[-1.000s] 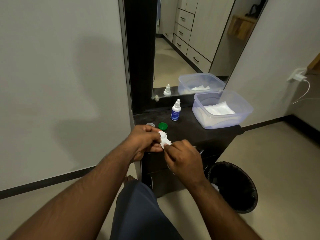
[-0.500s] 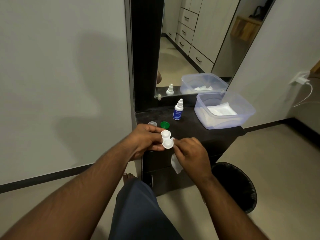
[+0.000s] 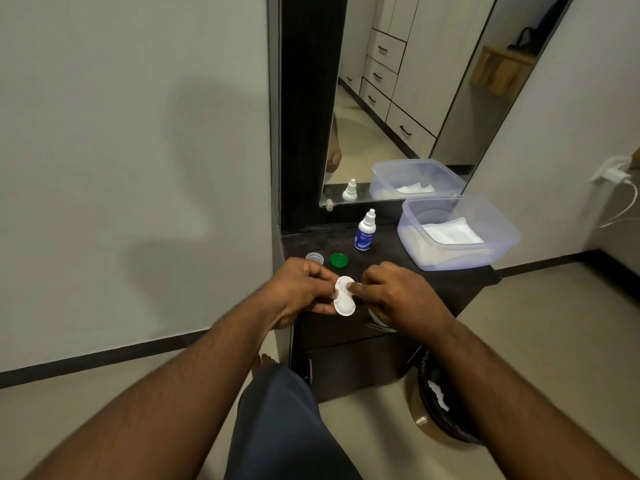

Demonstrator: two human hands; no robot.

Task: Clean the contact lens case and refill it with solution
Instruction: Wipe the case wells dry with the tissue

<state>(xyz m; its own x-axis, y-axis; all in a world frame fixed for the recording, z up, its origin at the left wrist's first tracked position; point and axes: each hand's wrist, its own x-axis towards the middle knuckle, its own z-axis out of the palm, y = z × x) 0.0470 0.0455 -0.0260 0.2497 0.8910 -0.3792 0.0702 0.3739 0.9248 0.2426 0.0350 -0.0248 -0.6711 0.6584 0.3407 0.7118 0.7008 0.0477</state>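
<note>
My left hand [image 3: 301, 289] holds the white two-well contact lens case [image 3: 343, 296] by its left side, above the front edge of the dark dresser top [image 3: 388, 252]. My right hand [image 3: 398, 297] is curled, and its thumb and forefinger tips pinch the case's right edge at the middle. No tissue shows in either hand. A green cap [image 3: 338, 260] and a clear cap [image 3: 314, 258] lie on the dresser just behind my hands. Further back stands the small white solution bottle [image 3: 365, 232] with a blue label, upright and capped.
A clear plastic tub [image 3: 502, 237] holding white tissues [image 3: 450, 232] sits at the right of the dresser. A mirror [image 3: 398, 98] rises behind it. A black-lined bin [image 3: 446, 420] with a white tissue inside stands on the floor at the right. My knee is below.
The tissue that hung from my right hand half a second ago is out of sight. My right hand has risen to the case's edge. The case has turned more upright.
</note>
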